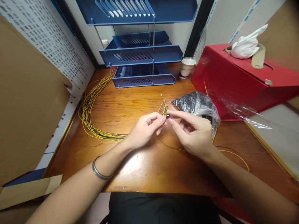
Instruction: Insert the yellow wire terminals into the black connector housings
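1. Fingers [159, 120] of the left hand [145, 128] were pinched on a small black part [168, 116], which was held above the table [140, 174], at the centre of my clock. Such a fingertip hold probably steadied so small an object.

2. Towards four o'clock was the right hand [196, 132]. Its thumb and index finger pointed at the part, perhaps so that both hands could act on it from opposite sides. Whether they also gripped it, I could not tell.

3. At about twelve o'clock, wire ends [164, 105] with pale tips were gathered just beyond the fingers, probably for short reach.

4. At two o'clock lay a clear plastic bag [198, 102] with dark contents, near the right hand, apparently for convenience.

5. At nine o'clock, yellow and black wires [87, 107] lay in a wide curve, which likely limited tangling.

6. Farther away were blue trays [143, 81] at eleven o'clock, a paper cup [187, 67] at one, and a red box [233, 84] at two, seemingly outside the working space.
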